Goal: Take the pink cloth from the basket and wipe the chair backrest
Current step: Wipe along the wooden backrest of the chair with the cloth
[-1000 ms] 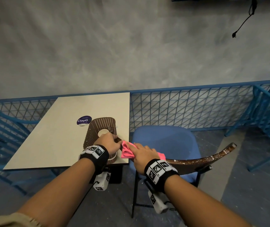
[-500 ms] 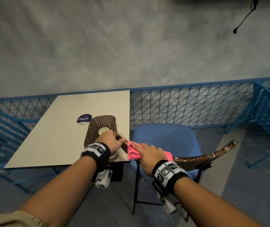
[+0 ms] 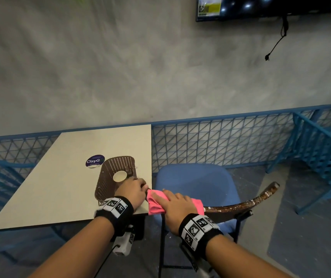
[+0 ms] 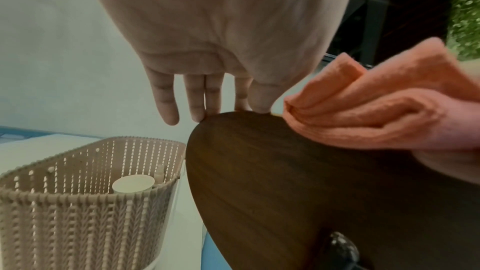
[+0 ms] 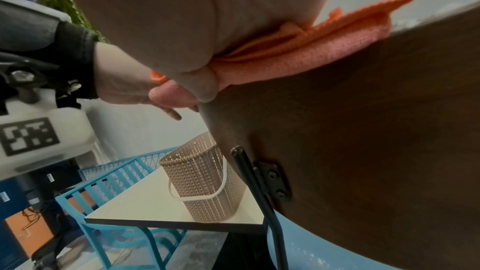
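Observation:
The pink cloth (image 3: 154,204) is folded over the top edge of the brown wooden chair backrest (image 3: 241,205), near its left end. My right hand (image 3: 166,197) lies on top of it, fingers over the front, and grips the cloth (image 4: 376,110) against the wood. My left hand (image 3: 140,186) holds the backrest's left tip. In the left wrist view my left hand (image 4: 231,113) has its thumb and fingers on either side of the backrest (image 4: 285,192) edge. The woven basket (image 3: 108,173) stands on the table beside my left hand. The right wrist view shows the cloth (image 5: 298,52) under my palm.
The basket holds a pale cup (image 3: 120,176) and sits near the right edge of the cream table (image 3: 60,187). The chair's blue seat (image 3: 196,183) lies beyond the backrest. A blue mesh railing (image 3: 221,137) runs along the wall, with blue chairs (image 3: 321,149) at both sides.
My right hand slid the cloth a little right along the backrest's top, then back toward its left end. My left hand stayed on the tip. The head view tilted upward.

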